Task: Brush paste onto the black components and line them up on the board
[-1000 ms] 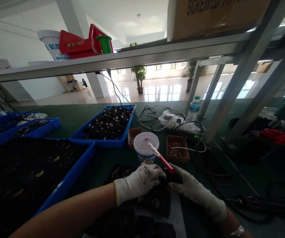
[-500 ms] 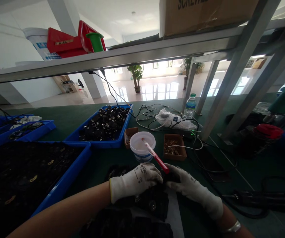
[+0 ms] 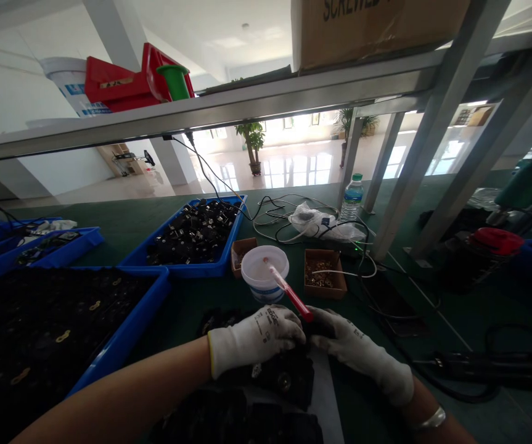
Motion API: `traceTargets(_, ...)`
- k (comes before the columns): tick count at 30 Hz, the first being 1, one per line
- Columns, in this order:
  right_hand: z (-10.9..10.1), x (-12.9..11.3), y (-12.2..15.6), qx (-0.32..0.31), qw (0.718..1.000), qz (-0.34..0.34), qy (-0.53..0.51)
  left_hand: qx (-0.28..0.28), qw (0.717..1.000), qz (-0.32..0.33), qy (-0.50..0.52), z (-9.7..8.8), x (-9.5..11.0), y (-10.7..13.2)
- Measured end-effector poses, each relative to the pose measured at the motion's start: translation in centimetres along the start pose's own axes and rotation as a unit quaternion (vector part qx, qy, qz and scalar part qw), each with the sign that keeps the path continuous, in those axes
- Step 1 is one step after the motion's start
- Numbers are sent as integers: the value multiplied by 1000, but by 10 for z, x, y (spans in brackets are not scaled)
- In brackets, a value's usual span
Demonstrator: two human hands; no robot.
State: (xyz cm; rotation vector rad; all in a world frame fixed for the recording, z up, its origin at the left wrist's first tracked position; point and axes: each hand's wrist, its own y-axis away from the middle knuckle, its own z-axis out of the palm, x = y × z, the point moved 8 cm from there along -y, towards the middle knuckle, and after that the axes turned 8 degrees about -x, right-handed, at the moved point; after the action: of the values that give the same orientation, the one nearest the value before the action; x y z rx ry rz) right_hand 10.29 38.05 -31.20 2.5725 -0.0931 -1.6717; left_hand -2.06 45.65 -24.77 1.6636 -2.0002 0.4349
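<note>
My left hand (image 3: 263,336), in a white glove, is closed with its fingers curled over a dark part at the middle front. From the other side my right hand (image 3: 351,342), gloved too, has thumb and fingers closed on the same black part (image 3: 308,333); its shape is mostly hidden. More black parts (image 3: 284,382) with round metal spots lie below the hands, partly on a white sheet (image 3: 328,394). Just beyond the hands stands a white tub (image 3: 251,271). A red-handled brush (image 3: 298,302) leans in it, the handle pointing towards my hands.
Left are blue trays (image 3: 166,277) of black parts, with another blue tray (image 3: 222,266) behind. A cardboard box (image 3: 339,290) of small brass pieces sits right of the tub. Cables, a water bottle (image 3: 352,197), a power screwdriver (image 3: 487,368) and shelf posts (image 3: 413,154) stand right.
The view has shifted slightly. Both hands stay together at the black part, with only small finger movement. Tub and brush have not visibly moved on the table.
</note>
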Motion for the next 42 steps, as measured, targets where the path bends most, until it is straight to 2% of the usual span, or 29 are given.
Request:
traceTargets(5, 0, 0, 1, 7, 1000, -1, 12, -26, 999, -46, 4, -7, 7, 0)
traceTargets(10, 0, -7, 1, 3, 999, 13, 48, -35, 998, -41, 19, -8, 7, 4)
traceTargets(13, 1, -9, 3, 3, 999, 21, 45, -20, 998, -50, 34, -8, 2, 5)
traceTargets(18, 5, -6, 4, -7, 999, 45, -25, -2, 997, -61, 42, -5, -1, 1)
traceTargets(24, 2, -1, -1, 17, 999, 42, -4, 48, 994, -79, 52, -9, -4, -6)
traceTargets(29, 1, -4, -1, 40, 996, 59, 46, 57, 995, -63, 52, -12, -3, -6)
traceTargets(36, 1, -2, -6, 68, 995, 23, 70, 58, 996, -59, 30, -11, -7, 4)
traceTargets(42, 0, 2, -7, 73, 995, 7, 69, 52, 998, -37, 7, -5, -5, -2)
